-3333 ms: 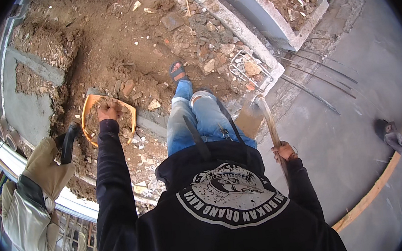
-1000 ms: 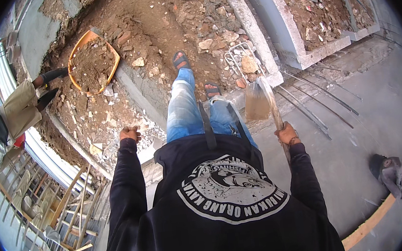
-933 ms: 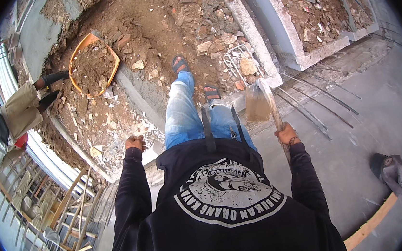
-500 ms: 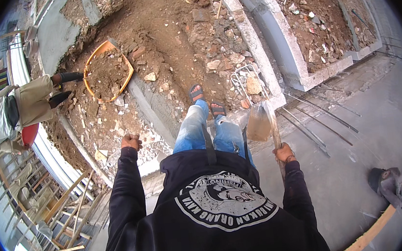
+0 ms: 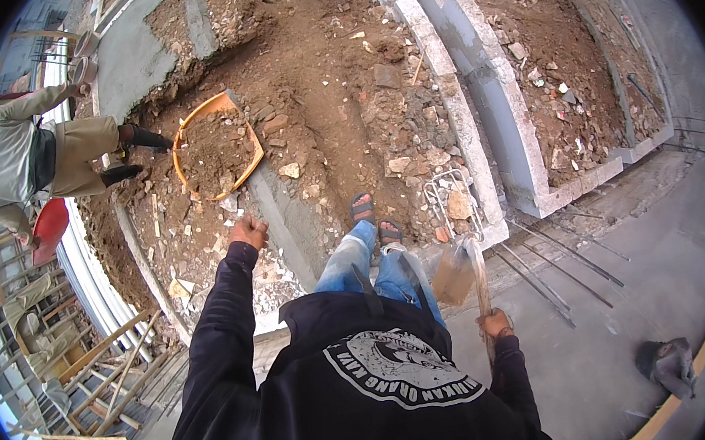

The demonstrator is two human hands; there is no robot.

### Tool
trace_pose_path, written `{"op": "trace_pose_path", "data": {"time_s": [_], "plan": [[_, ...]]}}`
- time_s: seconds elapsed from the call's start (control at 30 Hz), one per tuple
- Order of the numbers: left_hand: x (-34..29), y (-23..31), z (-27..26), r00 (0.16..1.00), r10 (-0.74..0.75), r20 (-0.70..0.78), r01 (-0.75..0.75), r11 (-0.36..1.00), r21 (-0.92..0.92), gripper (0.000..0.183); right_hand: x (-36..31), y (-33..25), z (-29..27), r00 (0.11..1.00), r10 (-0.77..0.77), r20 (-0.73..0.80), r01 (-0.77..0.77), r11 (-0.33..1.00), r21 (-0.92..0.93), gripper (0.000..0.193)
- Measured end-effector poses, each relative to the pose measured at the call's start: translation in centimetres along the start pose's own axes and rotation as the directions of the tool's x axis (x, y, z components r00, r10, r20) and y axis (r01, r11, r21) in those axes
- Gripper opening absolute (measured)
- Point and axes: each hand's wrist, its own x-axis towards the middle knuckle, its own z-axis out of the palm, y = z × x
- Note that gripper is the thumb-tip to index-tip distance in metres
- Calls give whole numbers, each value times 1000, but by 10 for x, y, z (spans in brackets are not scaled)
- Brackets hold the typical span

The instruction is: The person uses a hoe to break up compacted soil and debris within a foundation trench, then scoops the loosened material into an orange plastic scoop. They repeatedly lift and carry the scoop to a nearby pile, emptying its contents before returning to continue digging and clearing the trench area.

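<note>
My right hand is wrapped round the wooden handle of a hoe, low at my right side. The hoe's flat, soil-stained blade points away from me, beside my right leg and near the end of a pale concrete wall. Held out to the front left, my left hand has its fingers loosely curled and nothing visible in them. It hangs over rubble, short of an orange-rimmed tub heaped with soil. My sandalled feet stand on the dirt at the edge of the rubble.
At the left a co-worker bends with a red basin in one hand, the other near buckets. A bent metal frame lies ahead of the hoe. Steel bars stick out at right; a dark cloth item lies on concrete.
My left hand has risen forward and slightly right. The hoe stays in my right hand. The co-worker has straightened an arm toward the buckets and swung the red basin outward. My view has shifted slightly.
</note>
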Motion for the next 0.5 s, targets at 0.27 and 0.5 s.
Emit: {"op": "trace_pose_path", "data": {"time_s": [0.27, 0.5], "plan": [[-30, -117, 39, 997, -64, 36, 63, 997, 34, 23, 31, -6, 1, 998, -42, 50, 46, 996, -82, 14], [-78, -121, 54, 941, -338, 28, 335, 939, 82, 26, 17, -5, -14, 999, -26, 29, 30, 988, -149, 16]]}}
